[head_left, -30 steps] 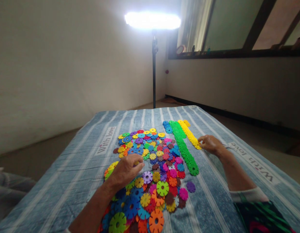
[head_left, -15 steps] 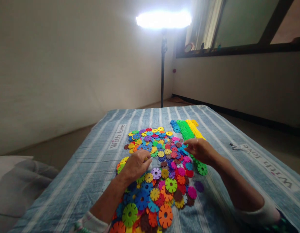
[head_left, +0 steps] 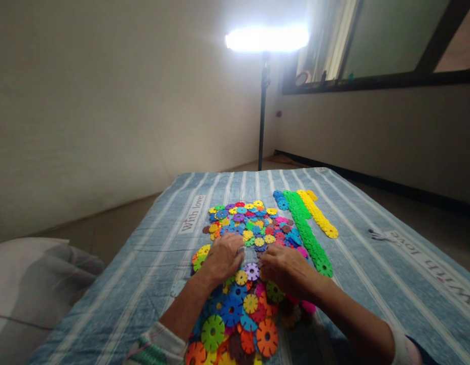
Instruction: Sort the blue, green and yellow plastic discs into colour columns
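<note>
We rest both hands on the pile of coloured discs (head_left: 246, 284) on the bed (head_left: 371, 263): left hand (head_left: 224, 257) and right hand (head_left: 286, 269) lie palm-down (whether either grip holds a disc, we cannot tell).

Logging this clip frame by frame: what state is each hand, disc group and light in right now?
Left hand: palm down on the disc pile, grip hidden.
Right hand: palm down on the pile, beside the left hand.
Disc pile: loose, mixed colours, spread flat on the bed cover.
Green strip: discs laid in a long row.
Yellow strip: shorter row, untouched.
Lamp: switched on.
</note>
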`<state>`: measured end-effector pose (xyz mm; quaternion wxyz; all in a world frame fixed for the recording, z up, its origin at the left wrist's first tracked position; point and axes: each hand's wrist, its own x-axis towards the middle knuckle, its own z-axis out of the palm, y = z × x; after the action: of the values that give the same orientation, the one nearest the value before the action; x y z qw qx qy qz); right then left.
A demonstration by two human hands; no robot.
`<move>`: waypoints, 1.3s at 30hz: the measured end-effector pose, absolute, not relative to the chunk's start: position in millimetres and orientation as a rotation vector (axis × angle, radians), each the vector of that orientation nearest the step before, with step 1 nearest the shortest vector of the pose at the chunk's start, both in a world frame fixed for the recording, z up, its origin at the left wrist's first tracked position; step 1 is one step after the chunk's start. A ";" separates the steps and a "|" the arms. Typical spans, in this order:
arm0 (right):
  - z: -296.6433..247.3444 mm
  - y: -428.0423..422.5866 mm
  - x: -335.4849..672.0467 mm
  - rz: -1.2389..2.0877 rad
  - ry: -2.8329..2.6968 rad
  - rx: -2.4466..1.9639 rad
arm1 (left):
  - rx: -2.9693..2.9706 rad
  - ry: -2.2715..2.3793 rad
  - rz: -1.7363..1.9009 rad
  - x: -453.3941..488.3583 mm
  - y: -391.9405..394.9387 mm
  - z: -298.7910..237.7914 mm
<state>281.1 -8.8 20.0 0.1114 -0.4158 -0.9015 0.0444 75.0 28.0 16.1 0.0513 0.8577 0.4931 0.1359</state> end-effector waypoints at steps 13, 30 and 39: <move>-2.7 -13.6 272.0 -0.003 -2.599 -1.016 | 2.576 1.674 0.367 65.8 32.7 11.9; -30.3 -49.7 264.6 -0.043 -2.290 -0.820 | 2.577 1.708 0.338 72.5 25.9 18.6; -34.2 -54.1 258.2 0.034 -2.377 -0.870 | 2.609 1.719 0.336 86.8 52.9 35.0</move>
<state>258.2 -54.1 -34.2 0.3003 -0.3277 -0.8957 0.0130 86.8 52.9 35.0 -0.0005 0.8303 0.5470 0.1068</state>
